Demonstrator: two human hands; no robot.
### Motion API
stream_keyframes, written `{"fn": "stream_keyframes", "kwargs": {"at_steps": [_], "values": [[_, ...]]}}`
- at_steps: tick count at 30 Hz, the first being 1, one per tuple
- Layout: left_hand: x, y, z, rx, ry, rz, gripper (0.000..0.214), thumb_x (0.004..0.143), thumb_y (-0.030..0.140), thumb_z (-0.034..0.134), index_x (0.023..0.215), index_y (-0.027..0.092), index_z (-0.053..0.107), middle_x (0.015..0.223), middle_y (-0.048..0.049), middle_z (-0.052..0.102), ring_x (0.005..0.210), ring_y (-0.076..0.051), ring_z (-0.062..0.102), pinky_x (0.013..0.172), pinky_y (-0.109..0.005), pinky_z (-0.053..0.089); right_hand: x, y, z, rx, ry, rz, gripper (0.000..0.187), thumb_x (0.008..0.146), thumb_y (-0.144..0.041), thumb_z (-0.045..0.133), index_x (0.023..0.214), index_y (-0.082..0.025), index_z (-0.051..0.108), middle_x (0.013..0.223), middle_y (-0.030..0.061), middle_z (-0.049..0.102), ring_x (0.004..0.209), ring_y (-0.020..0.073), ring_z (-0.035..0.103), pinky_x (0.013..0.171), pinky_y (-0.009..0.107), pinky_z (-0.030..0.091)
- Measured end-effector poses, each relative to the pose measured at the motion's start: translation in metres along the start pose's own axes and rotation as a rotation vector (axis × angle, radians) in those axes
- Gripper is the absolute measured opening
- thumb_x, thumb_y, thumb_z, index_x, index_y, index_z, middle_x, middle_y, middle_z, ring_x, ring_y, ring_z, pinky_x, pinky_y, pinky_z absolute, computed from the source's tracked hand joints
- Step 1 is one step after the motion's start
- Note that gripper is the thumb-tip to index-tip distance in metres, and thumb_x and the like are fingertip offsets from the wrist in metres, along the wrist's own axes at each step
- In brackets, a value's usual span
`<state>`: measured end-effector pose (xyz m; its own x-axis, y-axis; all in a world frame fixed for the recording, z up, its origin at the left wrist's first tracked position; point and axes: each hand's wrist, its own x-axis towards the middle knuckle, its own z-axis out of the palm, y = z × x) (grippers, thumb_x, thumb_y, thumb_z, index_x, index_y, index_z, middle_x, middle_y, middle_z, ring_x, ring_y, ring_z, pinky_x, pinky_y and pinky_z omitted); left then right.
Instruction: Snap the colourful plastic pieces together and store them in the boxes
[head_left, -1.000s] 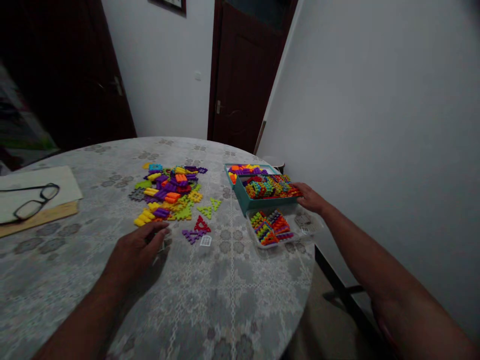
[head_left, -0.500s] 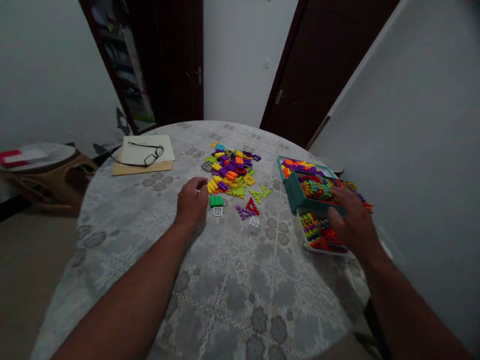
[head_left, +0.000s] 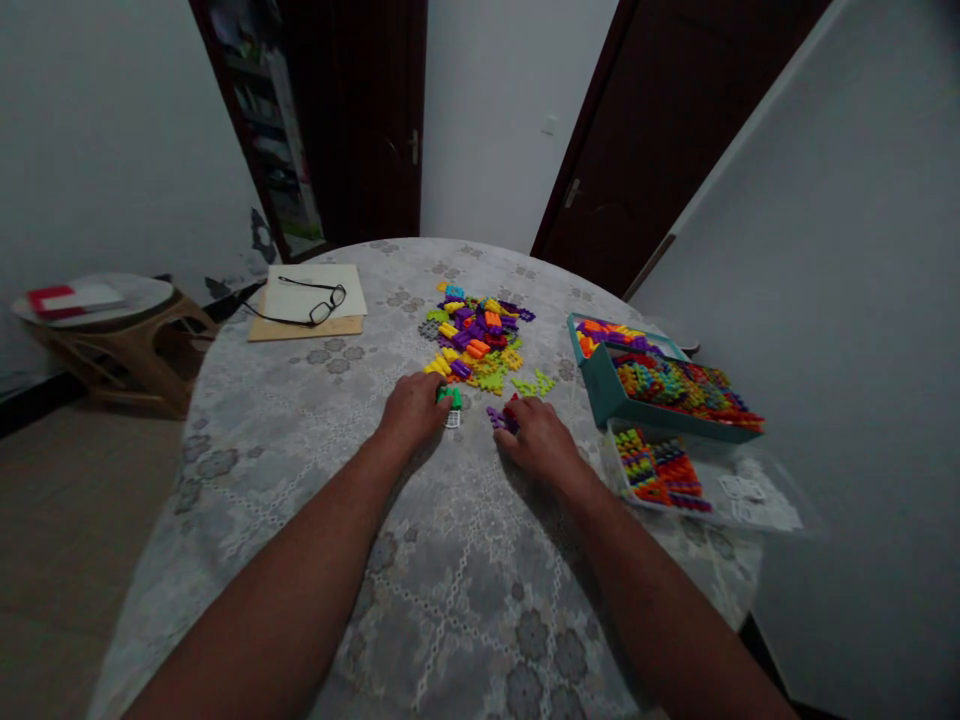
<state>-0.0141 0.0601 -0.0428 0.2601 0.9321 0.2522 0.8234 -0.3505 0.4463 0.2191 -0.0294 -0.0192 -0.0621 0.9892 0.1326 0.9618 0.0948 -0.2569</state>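
Observation:
My left hand (head_left: 412, 408) rests on the round table (head_left: 450, 590), fingers curled against a small green block (head_left: 451, 396) and a white grid piece (head_left: 453, 419). My right hand (head_left: 536, 440) lies just to its right, fingers bent over the purple (head_left: 496, 416) and red pieces (head_left: 512, 402) at the near edge of the pile. A heap of coloured plastic building pieces (head_left: 480, 338) lies beyond both hands. Whether either hand grips a piece is unclear.
A teal box (head_left: 609, 394) full of coloured pieces sits at the right, with a clear tray (head_left: 750, 495) of more pieces in front of it. Glasses (head_left: 319, 305) lie on paper at the far left. A low wooden stool (head_left: 112, 335) stands left of the table. Dark doors are behind.
My right hand has left the box and tray at the right and come to the small pieces near the pile. My left hand has shifted slightly onto the green block. The view has tilted.

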Motion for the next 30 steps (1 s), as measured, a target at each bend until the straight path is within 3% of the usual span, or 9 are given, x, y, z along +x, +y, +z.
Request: {"fn": "stream_keyframes", "kwargs": {"at_steps": [5,11,15,19,27,30], "values": [[-0.001,0.002,0.010,-0.090,0.003,0.100,0.030,0.095,0.026,0.072,0.124,0.021,0.076,0.120,-0.0134,0.078,0.116,-0.031,0.071,0.106,-0.043,0.056,-0.003,0.014,0.018,0.045,0.108,-0.055,0.033,0.100,-0.033,0.069,0.130,-0.020,0.073,0.139,0.0172,0.065,0.130,0.0327,0.059,0.114,0.046,0.048],[-0.004,0.005,0.013,-0.181,0.080,0.239,0.031,0.093,0.022,0.071,0.124,0.021,0.076,0.127,-0.0131,0.076,0.124,-0.031,0.069,0.114,-0.048,0.054,-0.010,0.012,0.015,0.029,0.108,-0.165,0.036,0.098,-0.035,0.071,0.130,-0.019,0.072,0.139,0.0164,0.067,0.127,0.0327,0.059,0.113,0.046,0.049],[-0.008,0.012,0.005,-0.213,-0.010,0.352,0.031,0.092,0.020,0.073,0.122,0.023,0.078,0.125,-0.0113,0.079,0.124,-0.030,0.070,0.115,-0.049,0.053,-0.007,0.003,0.012,-0.016,0.113,-0.176,0.024,0.106,-0.030,0.058,0.120,-0.018,0.074,0.127,0.0166,0.072,0.117,0.0314,0.061,0.106,0.045,0.050],[-0.014,0.024,-0.004,-0.196,-0.092,0.441,0.030,0.093,0.024,0.075,0.123,0.025,0.079,0.122,-0.0113,0.080,0.121,-0.030,0.070,0.112,-0.049,0.052,0.000,0.005,0.016,0.049,0.118,-0.188,0.027,0.110,-0.024,0.045,0.110,-0.019,0.072,0.109,0.0142,0.074,0.105,0.0295,0.063,0.100,0.043,0.050],[-0.018,0.039,-0.006,-0.014,-0.241,0.428,0.018,0.097,0.028,0.073,0.111,0.026,0.083,0.106,-0.0100,0.082,0.102,-0.030,0.071,0.094,-0.042,0.053,-0.001,0.002,0.023,0.278,0.118,-0.286,0.023,0.107,-0.024,0.049,0.108,-0.021,0.072,0.108,0.0114,0.075,0.106,0.0269,0.067,0.102,0.041,0.052],[-0.018,0.042,-0.006,0.041,-0.258,0.429,0.017,0.099,0.030,0.070,0.109,0.026,0.084,0.100,-0.0100,0.081,0.098,-0.030,0.070,0.089,-0.040,0.053,-0.004,0.001,0.021,0.461,0.202,-0.224,0.020,0.102,-0.024,0.056,0.114,-0.021,0.072,0.115,0.0110,0.076,0.110,0.0255,0.070,0.104,0.040,0.053]]}}
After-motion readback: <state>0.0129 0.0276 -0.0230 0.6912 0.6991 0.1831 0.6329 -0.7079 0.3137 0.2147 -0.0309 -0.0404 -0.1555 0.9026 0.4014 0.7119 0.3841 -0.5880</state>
